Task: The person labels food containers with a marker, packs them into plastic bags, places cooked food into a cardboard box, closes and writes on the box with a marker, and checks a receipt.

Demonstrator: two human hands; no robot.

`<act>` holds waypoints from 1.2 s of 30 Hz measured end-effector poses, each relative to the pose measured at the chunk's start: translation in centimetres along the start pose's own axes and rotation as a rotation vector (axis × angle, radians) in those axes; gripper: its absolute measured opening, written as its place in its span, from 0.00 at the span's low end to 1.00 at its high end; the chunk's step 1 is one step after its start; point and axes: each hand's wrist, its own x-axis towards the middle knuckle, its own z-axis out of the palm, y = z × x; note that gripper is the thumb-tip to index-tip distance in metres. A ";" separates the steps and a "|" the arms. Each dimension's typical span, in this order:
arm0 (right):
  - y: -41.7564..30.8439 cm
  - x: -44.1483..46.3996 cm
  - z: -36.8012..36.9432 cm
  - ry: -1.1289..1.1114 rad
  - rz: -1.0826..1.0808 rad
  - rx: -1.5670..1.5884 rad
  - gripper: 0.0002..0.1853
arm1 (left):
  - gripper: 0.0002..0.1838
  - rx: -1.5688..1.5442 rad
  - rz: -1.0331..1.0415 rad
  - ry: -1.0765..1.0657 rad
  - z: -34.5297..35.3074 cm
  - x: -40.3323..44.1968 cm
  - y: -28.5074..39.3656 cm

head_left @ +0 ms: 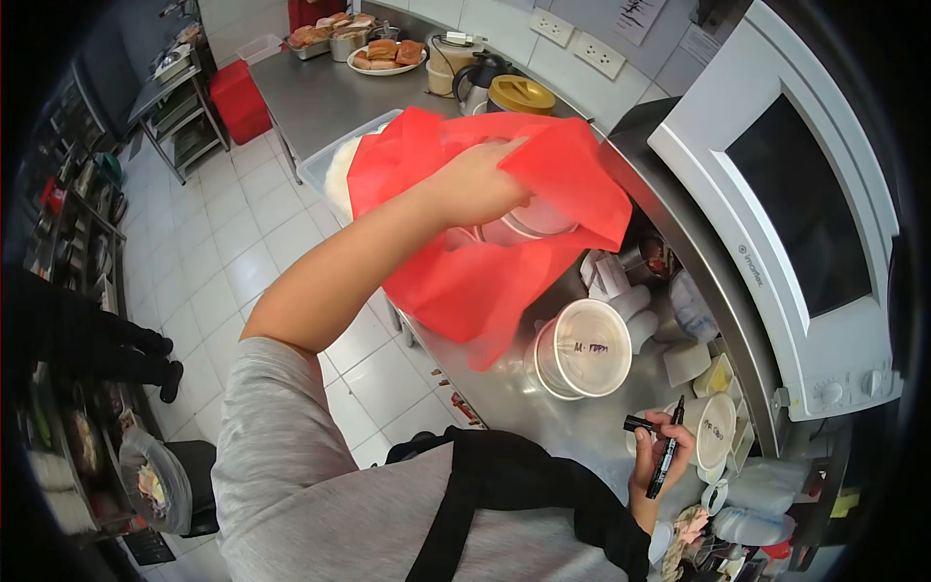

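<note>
My left hand reaches into a red fabric bag. A flap of the bag covers most of its fingers, so their grip is hidden. Below this hand, a round tub with a pale lid shows inside the bag. In my right hand are a black marker, tip bare and pointing up, and its black cap between the fingers. Left of that hand, a lidded white tub with handwriting on its lid stands on the steel counter. Another tub with a written lid is just right of the marker.
A white microwave stands on a shelf at right. Behind the bag are a yellow-lidded container, a thermos jug and a plate of salmon-coloured pieces. A lined bin and a person's dark-clothed legs are at left.
</note>
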 end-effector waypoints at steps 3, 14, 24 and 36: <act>0.3 -0.3 -0.4 0.031 0.025 0.013 0.20 | 0.12 -0.529 -0.355 0.124 -0.8 -0.1 1.7; 0.9 0.2 -0.8 0.027 0.003 0.038 0.20 | 0.11 0.294 -0.121 0.132 -6.6 -8.0 4.5; 0.1 -0.6 -1.0 0.032 -0.024 0.049 0.20 | 0.07 0.198 -0.207 0.001 -2.1 -12.9 5.3; -0.8 -2.1 -2.6 0.090 -0.016 0.045 0.19 | 0.22 0.118 -0.400 -0.096 -2.2 -5.0 0.5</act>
